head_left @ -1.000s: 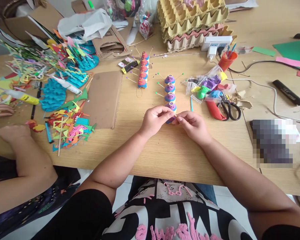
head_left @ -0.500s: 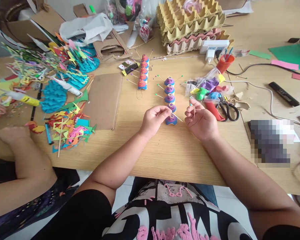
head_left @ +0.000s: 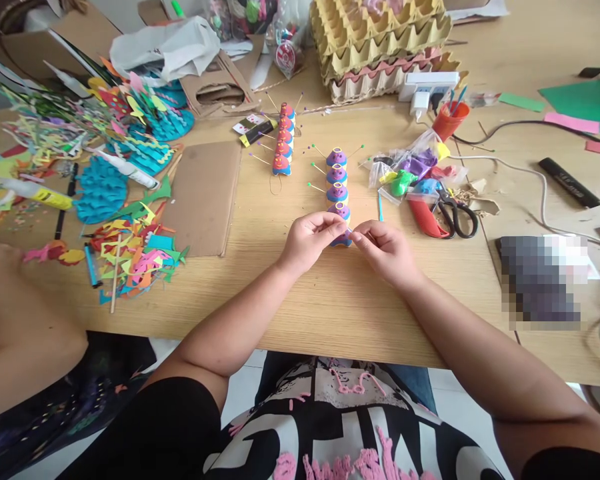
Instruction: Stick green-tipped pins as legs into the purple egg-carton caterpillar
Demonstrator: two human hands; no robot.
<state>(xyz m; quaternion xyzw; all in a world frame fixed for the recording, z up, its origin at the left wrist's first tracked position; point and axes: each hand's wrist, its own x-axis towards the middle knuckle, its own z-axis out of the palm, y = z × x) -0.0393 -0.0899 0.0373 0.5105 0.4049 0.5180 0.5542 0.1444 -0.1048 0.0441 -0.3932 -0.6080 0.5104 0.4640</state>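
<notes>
My left hand (head_left: 313, 240) is closed in a pinch on a thin pale toothpick (head_left: 349, 230). My right hand (head_left: 386, 250) pinches at the toothpick's other end, so the fingertips of both hands nearly meet; most of the stick is hidden. Just behind them stands a row of purple-and-blue egg-carton cups (head_left: 337, 175) with yellow rings on top, like a caterpillar. Green-tipped sticks poke out of its sides, and its nearest cup is partly covered by my fingers. A thin blue tool (head_left: 380, 207) lies beyond my right hand.
A red-and-blue egg-carton row (head_left: 284, 140) stands farther back, near brown cardboard (head_left: 203, 200). To the right are bagged coloured clay (head_left: 405, 180), black-handled scissors (head_left: 457, 217) and an orange cup (head_left: 450, 120). Paper scraps (head_left: 140, 260) and another person's arm (head_left: 25, 313) are at left.
My right hand has moved left to meet my left hand at the toothpick. The blue tool behind it now shows fully. The other person's arm at the left has shifted left.
</notes>
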